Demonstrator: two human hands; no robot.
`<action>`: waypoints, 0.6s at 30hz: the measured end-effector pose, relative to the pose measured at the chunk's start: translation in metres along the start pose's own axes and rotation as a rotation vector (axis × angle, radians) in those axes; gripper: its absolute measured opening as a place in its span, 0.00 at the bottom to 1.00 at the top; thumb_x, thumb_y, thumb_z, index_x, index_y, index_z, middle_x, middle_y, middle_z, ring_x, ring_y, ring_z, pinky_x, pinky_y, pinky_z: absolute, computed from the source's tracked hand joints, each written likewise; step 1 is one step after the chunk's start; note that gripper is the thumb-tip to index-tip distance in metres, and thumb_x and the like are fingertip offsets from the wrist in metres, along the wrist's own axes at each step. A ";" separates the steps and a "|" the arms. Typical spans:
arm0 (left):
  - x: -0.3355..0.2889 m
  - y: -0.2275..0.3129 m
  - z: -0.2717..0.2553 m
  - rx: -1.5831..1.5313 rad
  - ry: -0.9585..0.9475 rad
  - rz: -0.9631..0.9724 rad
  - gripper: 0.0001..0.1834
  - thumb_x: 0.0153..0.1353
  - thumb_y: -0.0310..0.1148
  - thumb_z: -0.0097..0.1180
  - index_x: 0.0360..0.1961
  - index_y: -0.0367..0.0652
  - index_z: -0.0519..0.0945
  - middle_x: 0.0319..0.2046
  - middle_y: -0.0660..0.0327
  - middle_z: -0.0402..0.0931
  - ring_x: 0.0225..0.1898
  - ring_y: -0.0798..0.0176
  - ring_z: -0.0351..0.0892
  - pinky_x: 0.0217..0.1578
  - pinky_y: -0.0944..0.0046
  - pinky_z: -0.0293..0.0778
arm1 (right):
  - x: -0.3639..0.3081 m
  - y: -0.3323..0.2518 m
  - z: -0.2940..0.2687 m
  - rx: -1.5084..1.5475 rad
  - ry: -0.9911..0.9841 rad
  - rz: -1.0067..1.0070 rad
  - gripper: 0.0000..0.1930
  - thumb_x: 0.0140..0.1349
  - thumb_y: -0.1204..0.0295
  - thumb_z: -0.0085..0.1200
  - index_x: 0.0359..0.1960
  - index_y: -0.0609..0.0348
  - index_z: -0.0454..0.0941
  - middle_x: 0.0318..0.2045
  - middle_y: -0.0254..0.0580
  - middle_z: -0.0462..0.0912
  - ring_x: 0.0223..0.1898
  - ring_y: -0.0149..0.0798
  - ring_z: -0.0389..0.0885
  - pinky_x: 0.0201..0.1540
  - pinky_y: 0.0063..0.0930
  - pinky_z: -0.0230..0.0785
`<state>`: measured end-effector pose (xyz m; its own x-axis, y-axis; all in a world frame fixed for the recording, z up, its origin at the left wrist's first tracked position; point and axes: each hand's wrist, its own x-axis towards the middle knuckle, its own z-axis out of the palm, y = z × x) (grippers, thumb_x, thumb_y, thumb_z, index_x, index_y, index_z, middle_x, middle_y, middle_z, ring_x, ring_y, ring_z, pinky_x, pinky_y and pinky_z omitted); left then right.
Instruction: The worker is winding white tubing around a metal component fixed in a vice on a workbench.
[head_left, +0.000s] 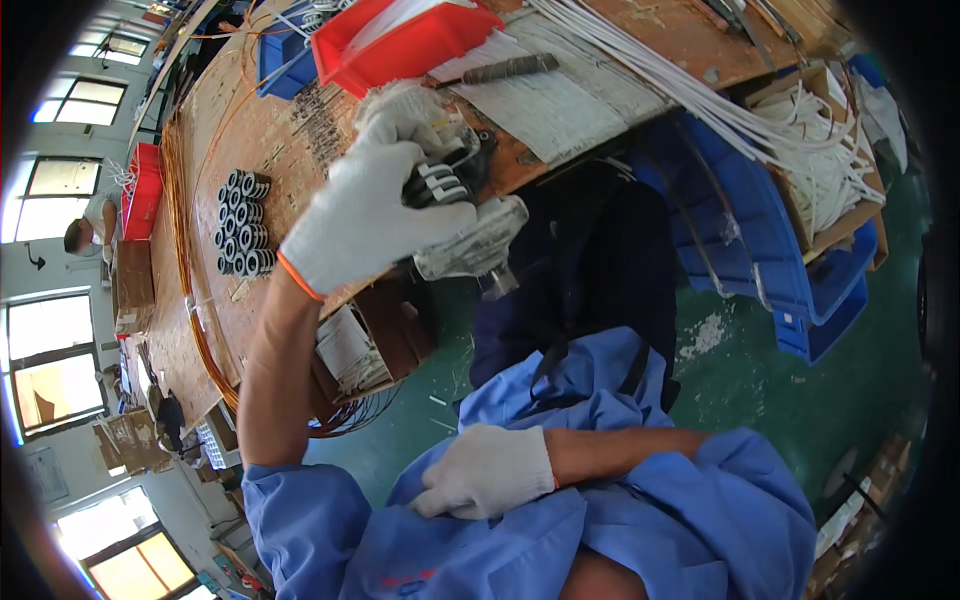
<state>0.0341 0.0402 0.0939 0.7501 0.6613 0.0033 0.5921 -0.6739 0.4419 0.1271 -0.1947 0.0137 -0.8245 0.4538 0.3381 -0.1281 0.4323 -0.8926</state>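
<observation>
My left hand [365,215], in a white glove with an orange cuff edge, reaches to the bench edge. Its thumb and fingers close round a black-and-white ringed part [440,185]. The part sits at a whitish, worn fixture [470,245] with a metal stub at its lower end; the fingers partly cover it. Across the front of my blue jacket [470,550] lies my right hand [490,470], also gloved. Its fingers are curled against the cloth, and whatever they may hold is hidden.
Several similar ringed parts [243,225] stand grouped on the wooden bench [290,150]. Behind the fixture are a red bin [410,45] and a dark-handled tool [510,68]. White tubes [640,70] run toward a box beside a blue bin [715,215]. Another person [95,225] is far left.
</observation>
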 end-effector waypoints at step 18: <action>0.016 0.009 -0.017 0.310 -0.087 0.090 0.37 0.59 0.59 0.67 0.39 0.25 0.87 0.52 0.36 0.78 0.51 0.37 0.85 0.54 0.46 0.81 | -0.075 0.103 -0.041 -0.508 0.813 0.696 0.33 0.76 0.63 0.54 0.79 0.62 0.64 0.24 0.54 0.86 0.23 0.57 0.85 0.30 0.53 0.78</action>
<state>0.0467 0.0503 0.1136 0.8182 0.5725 -0.0526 0.5733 -0.8056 0.1495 0.1980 -0.1519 -0.0915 -0.0143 0.9966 0.0810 0.5945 0.0736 -0.8007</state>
